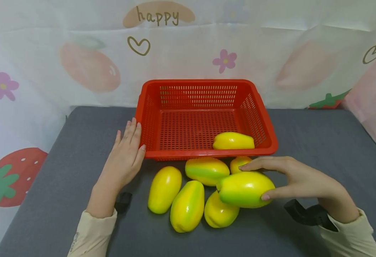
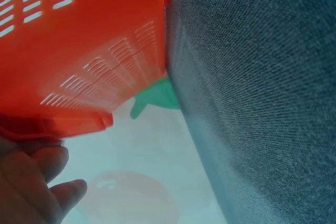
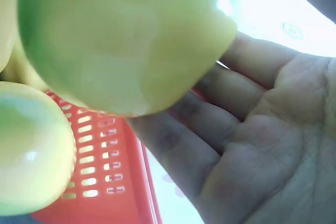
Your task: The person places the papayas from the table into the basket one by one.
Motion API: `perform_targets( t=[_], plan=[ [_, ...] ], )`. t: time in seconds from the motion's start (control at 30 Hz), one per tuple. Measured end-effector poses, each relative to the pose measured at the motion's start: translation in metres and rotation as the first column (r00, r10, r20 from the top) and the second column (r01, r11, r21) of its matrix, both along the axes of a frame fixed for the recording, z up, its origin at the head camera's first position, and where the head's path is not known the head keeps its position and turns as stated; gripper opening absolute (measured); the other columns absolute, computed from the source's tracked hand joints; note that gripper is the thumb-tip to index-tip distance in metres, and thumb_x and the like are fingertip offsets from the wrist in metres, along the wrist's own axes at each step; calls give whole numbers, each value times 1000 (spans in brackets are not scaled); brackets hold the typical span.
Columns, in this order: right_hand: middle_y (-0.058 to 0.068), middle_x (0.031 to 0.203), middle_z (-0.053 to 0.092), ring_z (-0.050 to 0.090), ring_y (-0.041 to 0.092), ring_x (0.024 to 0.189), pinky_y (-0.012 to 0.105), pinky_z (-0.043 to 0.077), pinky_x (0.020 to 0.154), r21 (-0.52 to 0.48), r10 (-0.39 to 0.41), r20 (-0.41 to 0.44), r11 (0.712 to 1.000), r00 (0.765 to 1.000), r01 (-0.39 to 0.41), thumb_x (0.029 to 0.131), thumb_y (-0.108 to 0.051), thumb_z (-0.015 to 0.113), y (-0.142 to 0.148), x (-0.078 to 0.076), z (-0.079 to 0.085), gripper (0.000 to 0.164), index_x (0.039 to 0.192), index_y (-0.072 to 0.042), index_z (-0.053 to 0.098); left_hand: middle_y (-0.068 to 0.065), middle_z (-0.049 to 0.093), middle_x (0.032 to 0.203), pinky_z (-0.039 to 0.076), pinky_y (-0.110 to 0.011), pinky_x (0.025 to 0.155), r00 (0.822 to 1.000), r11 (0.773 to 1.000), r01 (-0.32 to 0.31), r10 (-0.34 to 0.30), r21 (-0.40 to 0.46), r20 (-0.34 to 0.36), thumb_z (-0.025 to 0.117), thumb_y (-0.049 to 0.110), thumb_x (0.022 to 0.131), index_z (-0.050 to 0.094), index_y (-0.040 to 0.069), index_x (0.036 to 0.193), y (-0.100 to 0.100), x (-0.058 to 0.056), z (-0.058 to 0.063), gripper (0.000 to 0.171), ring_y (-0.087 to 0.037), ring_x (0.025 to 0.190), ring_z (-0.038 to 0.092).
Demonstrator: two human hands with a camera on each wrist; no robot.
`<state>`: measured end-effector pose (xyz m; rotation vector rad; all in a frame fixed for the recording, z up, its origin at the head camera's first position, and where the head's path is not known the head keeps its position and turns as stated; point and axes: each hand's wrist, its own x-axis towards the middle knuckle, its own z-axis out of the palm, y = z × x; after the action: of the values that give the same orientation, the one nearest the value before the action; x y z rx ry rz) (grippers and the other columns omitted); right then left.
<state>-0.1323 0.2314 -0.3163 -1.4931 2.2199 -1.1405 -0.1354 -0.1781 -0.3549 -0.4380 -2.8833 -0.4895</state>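
My right hand (image 1: pixel 303 182) grips a yellow-green papaya (image 1: pixel 247 189) between thumb and fingers, just in front of the red plastic basket (image 1: pixel 197 153). In the right wrist view this papaya (image 3: pixel 126 35) fills the upper part, with the fingers (image 3: pixel 173 150) along its far side. My left hand (image 1: pixel 123 153) rests with nearly straight fingers against the basket's left side; the left wrist view shows its fingertips at the rim. Inside the basket, one papaya (image 1: pixel 233 140) lies near the front right. Several more, including one papaya (image 1: pixel 187 207) at the front, lie on the grey cloth before the basket.
Grey cloth (image 1: pixel 62 171) covers the table. A printed white curtain (image 1: pixel 188 43) hangs right behind the basket. Loose papayas sit close together, including one papaya (image 1: pixel 207 171) against the basket's front wall and another papaya (image 1: pixel 164 190) at the left.
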Motion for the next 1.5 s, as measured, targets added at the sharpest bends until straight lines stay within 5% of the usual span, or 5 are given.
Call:
perform_targets(
  t=[0.5,0.87,1.5],
  plan=[
    [-1,128,56,56,12,102,30,51,80,-31,-94,64,995,994,96,80,-3,73,-23,-23,2,57,132,-12,52,-21,9,155,7,-53,113,1000,1000,2,-2,-3,-4,37,21,99,18,-8,146,0,0,1,59,-32,143,7],
    [3,129,56,55,16,110,35,50,89,-53,-114,152,991,982,123,82,-2,70,-40,-31,5,52,131,-9,53,-21,8,155,6,-53,113,1000,1000,0,0,-4,-4,37,22,99,18,-8,147,0,0,1,59,-32,143,6],
    [-2,120,61,57,18,100,31,49,84,-75,-155,108,984,982,163,82,-8,72,-64,-47,20,50,130,-11,56,-20,8,155,6,-53,113,1000,1000,-2,2,-4,-12,38,22,99,19,-7,147,0,-1,0,60,-33,143,7]
  ],
)
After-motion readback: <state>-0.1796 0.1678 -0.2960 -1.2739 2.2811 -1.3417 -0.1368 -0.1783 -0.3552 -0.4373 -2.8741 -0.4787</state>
